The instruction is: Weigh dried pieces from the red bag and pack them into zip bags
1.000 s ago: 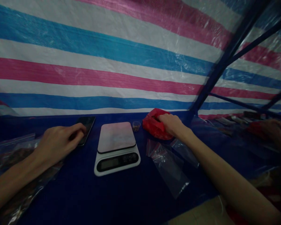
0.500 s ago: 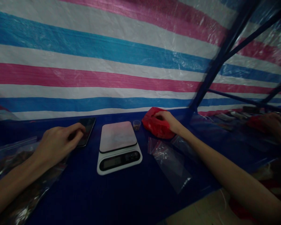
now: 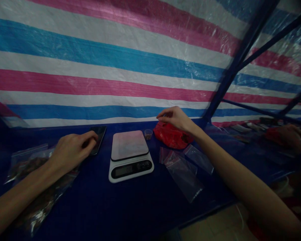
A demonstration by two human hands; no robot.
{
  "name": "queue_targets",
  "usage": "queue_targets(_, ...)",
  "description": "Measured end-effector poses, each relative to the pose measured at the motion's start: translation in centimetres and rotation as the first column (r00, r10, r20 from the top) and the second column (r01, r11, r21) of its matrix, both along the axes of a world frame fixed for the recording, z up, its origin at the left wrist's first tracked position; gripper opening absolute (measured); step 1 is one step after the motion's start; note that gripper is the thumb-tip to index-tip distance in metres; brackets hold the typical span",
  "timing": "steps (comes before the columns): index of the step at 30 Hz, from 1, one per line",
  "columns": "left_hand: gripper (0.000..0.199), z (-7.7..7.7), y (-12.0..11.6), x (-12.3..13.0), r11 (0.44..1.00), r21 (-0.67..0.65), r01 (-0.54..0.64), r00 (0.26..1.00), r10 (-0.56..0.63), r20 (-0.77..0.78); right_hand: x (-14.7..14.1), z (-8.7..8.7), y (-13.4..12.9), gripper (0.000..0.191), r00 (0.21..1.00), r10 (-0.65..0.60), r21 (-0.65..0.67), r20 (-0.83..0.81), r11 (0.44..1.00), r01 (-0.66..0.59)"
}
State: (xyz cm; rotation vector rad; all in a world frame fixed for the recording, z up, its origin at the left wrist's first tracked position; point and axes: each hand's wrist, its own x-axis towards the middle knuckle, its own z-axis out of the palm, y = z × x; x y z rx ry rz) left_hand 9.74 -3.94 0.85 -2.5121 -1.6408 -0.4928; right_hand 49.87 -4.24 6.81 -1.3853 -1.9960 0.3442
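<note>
Just below my right hand (image 3: pixel 177 117), fingers bunched (around anything, I can't tell), the red bag (image 3: pixel 172 136) stretches left to right; my left hand (image 3: pixel 71 150), farther off, curls by the phone (image 3: pixel 99 140).

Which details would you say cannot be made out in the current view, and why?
All in the head view:
Right hand: whether its fingers pinch anything; too small and dim.
Filled bags: partly hidden under the left forearm.
Small cup: contents too small to identify.
Other person's hands: blurred, cut off at the right edge.
</note>
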Motion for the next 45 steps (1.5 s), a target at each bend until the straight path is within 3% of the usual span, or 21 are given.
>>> queue_targets(6,0.045,-0.2,0.3,-0.1,0.999,-0.005,0.032,0.999,-0.031,0.036,-3.9,-0.9,1.6,0.013,0.952,0.216,-0.139,0.216,0.972,-0.189)
queue_targets(13,0.042,-0.1,0.3,0.0,0.999,0.015,0.028,0.998,-0.029,0.062,-4.8,-0.2,2.2,0.014,0.870,0.323,-0.304,0.372,0.928,-0.215)
queue_targets(21,0.039,0.1,0.2,0.0,0.999,0.023,0.049,0.997,-0.050,0.059,-6.0,1.0,1.7,0.017,0.816,0.306,-0.349,0.490,0.927,-0.138)
queue_targets(28,0.039,0.2,0.1,0.0,0.997,0.041,0.065,0.996,-0.067,0.058,-6.7,1.2,2.1,0.010,0.775,0.277,-0.297,0.568,0.947,-0.121)
queue_targets(38,0.040,0.3,0.1,0.2,0.996,0.016,0.084,0.994,-0.085,0.067,-6.9,1.4,3.1,0.013,0.804,0.319,-0.359,0.502,0.922,-0.143)
queue_targets(45,0.039,0.1,0.2,0.0,0.994,0.033,0.104,0.993,-0.106,0.059,-7.4,1.7,3.4,0.031,0.771,0.242,-0.328,0.590,0.943,-0.045)
